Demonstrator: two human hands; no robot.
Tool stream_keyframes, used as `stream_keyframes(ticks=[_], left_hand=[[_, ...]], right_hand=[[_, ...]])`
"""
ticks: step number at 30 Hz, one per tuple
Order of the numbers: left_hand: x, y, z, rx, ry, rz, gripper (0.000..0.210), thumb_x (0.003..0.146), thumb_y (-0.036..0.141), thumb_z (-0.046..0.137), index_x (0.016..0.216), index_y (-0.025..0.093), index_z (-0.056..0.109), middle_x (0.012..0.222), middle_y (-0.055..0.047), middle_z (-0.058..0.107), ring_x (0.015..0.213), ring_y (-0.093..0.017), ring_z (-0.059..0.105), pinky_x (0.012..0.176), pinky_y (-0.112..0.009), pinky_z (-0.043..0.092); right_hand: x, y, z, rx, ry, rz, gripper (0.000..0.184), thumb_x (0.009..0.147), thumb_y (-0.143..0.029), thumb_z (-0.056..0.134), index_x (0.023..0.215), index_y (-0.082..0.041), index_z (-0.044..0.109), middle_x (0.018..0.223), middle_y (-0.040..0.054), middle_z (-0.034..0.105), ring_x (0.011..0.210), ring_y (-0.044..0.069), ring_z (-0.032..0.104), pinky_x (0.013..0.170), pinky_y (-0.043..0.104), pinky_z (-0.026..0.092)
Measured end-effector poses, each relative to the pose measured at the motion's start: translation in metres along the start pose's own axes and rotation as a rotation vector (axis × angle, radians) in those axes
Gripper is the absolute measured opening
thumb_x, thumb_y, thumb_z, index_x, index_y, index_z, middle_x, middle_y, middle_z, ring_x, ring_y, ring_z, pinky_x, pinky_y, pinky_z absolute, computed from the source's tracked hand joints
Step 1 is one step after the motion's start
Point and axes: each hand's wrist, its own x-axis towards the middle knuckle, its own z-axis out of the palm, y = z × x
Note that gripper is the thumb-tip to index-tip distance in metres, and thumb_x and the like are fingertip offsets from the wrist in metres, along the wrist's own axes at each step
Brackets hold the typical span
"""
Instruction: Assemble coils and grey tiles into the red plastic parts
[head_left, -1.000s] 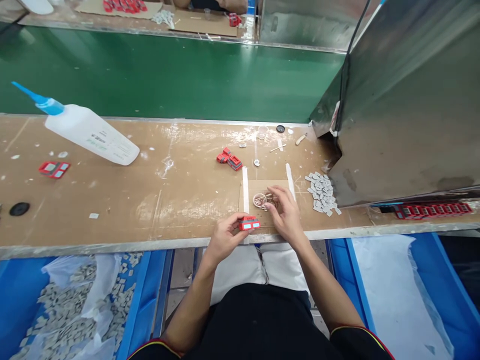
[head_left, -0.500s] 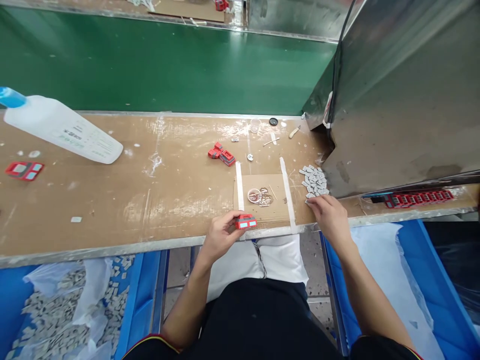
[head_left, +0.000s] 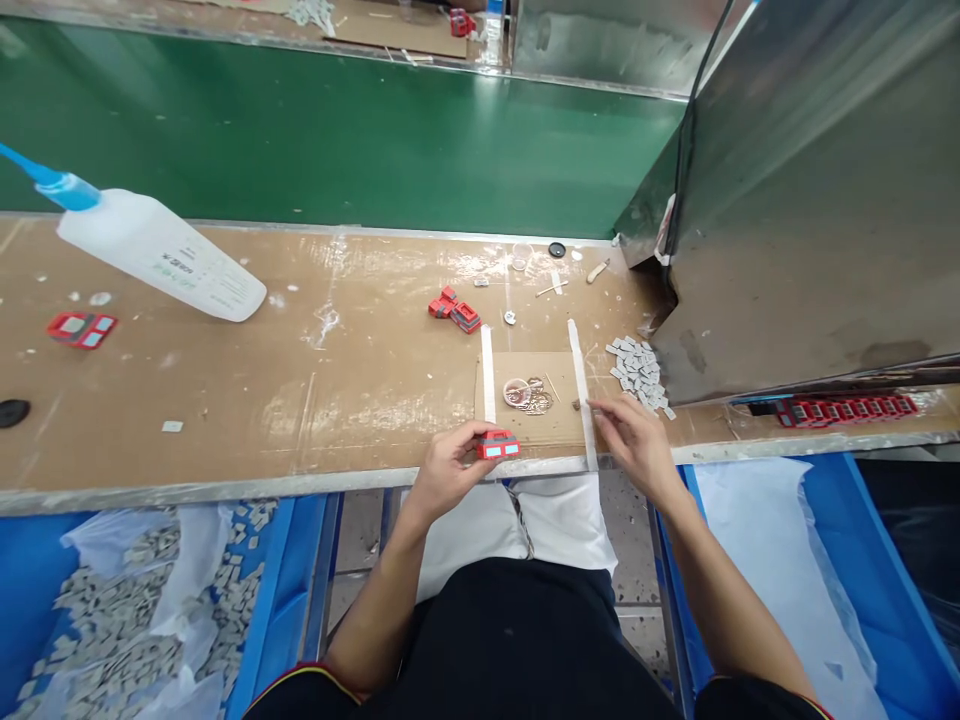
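Note:
A small red toy vehicle piece point(head_left: 499, 446) with a grey stripe and two pale blue windows is pinched in my left hand point(head_left: 451, 468), just above the table's front edge. My right hand point(head_left: 634, 445) is at the right strip of white tape, thumb and index finger drawn together; anything between the fingertips is too small to make out. Behind it lies a pile of small grey tiles point(head_left: 637, 370). Between the hands, a taped-down cardboard sheet point(head_left: 491, 385) bears a little round dish point(head_left: 516, 392), shiny brownish wet spots and a thin stick point(head_left: 553, 387).
Other red pieces point(head_left: 454, 309) lie behind the cardboard. A white bottle point(head_left: 169, 255) with a blue nozzle is at left, near another red piece point(head_left: 81, 329). A metal housing point(head_left: 810, 220) blocks the right; a red row point(head_left: 847, 409) lies under it. Blue bins point(head_left: 296, 560) flank my legs.
My right hand has moved left from the grey tile pile to the tape strip. My left hand still holds the red piece in nearly the same place. The view has shifted slightly.

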Motion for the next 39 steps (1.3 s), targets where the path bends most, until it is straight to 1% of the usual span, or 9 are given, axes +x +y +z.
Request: stream_keyframes(ticks=[5, 11, 14, 19, 24, 27, 30, 34, 39], left_hand=[[0.0, 0.0, 0.0, -0.009, -0.002, 0.006, 0.023, 0.083, 0.022, 0.074, 0.104, 0.014, 0.071, 0.097, -0.009, 0.077, 0.089, -0.019, 0.074, 0.08, -0.025, 0.058], [0.0, -0.001, -0.001, -0.019, -0.006, 0.012, 0.023, 0.083, 0.025, 0.075, 0.104, 0.015, 0.071, 0.099, -0.01, 0.077, 0.089, -0.019, 0.074, 0.079, -0.026, 0.06], [0.0, -0.001, 0.0, -0.015, -0.002, 0.027, 0.023, 0.084, 0.026, 0.075, 0.103, 0.015, 0.071, 0.097, -0.01, 0.077, 0.087, -0.018, 0.075, 0.078, -0.025, 0.06], [0.002, 0.0, -0.001, 0.026, -0.007, 0.066, 0.024, 0.086, 0.026, 0.074, 0.106, 0.014, 0.073, 0.097, -0.011, 0.078, 0.085, -0.019, 0.075, 0.077, -0.026, 0.061], [0.002, 0.001, -0.004, 0.116, -0.048, 0.128, 0.033, 0.087, 0.021, 0.071, 0.12, 0.016, 0.073, 0.104, -0.011, 0.079, 0.091, -0.02, 0.075, 0.083, -0.029, 0.062], [0.001, 0.0, -0.004, 0.069, -0.077, 0.089, 0.038, 0.087, 0.02, 0.071, 0.125, 0.015, 0.07, 0.105, -0.011, 0.079, 0.089, -0.02, 0.076, 0.082, -0.029, 0.063], [0.0, 0.0, -0.004, 0.022, -0.09, 0.043, 0.034, 0.084, 0.022, 0.074, 0.117, 0.014, 0.07, 0.102, -0.011, 0.079, 0.09, -0.02, 0.077, 0.081, -0.028, 0.063], [-0.001, 0.001, -0.003, 0.022, -0.117, 0.063, 0.025, 0.084, 0.026, 0.075, 0.106, 0.015, 0.072, 0.097, -0.01, 0.078, 0.087, -0.02, 0.076, 0.08, -0.027, 0.062], [-0.001, 0.001, -0.003, 0.096, -0.116, 0.116, 0.019, 0.085, 0.018, 0.07, 0.103, 0.016, 0.073, 0.095, -0.007, 0.077, 0.083, -0.018, 0.075, 0.076, -0.025, 0.06]], right_hand=[[-0.01, -0.013, 0.021, 0.208, 0.072, 0.038, 0.011, 0.095, -0.024, 0.06, 0.089, -0.023, 0.07, 0.094, 0.0061, 0.073, 0.083, 0.02, 0.07, 0.068, 0.031, 0.057], [-0.014, -0.006, 0.019, -0.006, 0.126, 0.06, 0.021, 0.098, -0.032, 0.059, 0.084, -0.025, 0.072, 0.083, 0.0055, 0.072, 0.081, 0.023, 0.068, 0.078, 0.039, 0.057], [-0.016, 0.001, 0.011, -0.066, 0.114, 0.093, 0.024, 0.098, -0.036, 0.059, 0.083, -0.024, 0.073, 0.084, 0.0063, 0.07, 0.08, 0.023, 0.067, 0.074, 0.038, 0.056], [-0.019, 0.006, -0.001, -0.09, 0.056, 0.124, 0.028, 0.099, -0.037, 0.056, 0.081, -0.022, 0.071, 0.08, 0.0053, 0.069, 0.071, 0.02, 0.065, 0.067, 0.033, 0.054], [-0.01, -0.024, -0.005, 0.038, 0.019, 0.103, 0.019, 0.098, -0.03, 0.058, 0.083, -0.022, 0.068, 0.084, 0.0054, 0.069, 0.075, 0.019, 0.065, 0.068, 0.031, 0.053], [0.0, -0.053, 0.004, 0.208, -0.095, 0.058, 0.015, 0.098, -0.025, 0.058, 0.086, -0.022, 0.067, 0.083, 0.0048, 0.07, 0.076, 0.019, 0.065, 0.069, 0.029, 0.053], [0.012, -0.072, 0.02, 0.343, -0.226, 0.022, 0.015, 0.098, -0.023, 0.055, 0.088, -0.022, 0.067, 0.082, 0.0043, 0.07, 0.074, 0.018, 0.065, 0.067, 0.028, 0.053], [0.02, -0.076, 0.037, 0.413, -0.282, 0.057, 0.015, 0.098, -0.027, 0.058, 0.088, -0.021, 0.068, 0.081, 0.0036, 0.071, 0.073, 0.018, 0.066, 0.066, 0.029, 0.053], [0.02, -0.073, 0.039, 0.403, -0.284, 0.003, 0.017, 0.098, -0.028, 0.058, 0.085, -0.021, 0.068, 0.081, 0.0039, 0.07, 0.073, 0.018, 0.065, 0.066, 0.029, 0.051]])
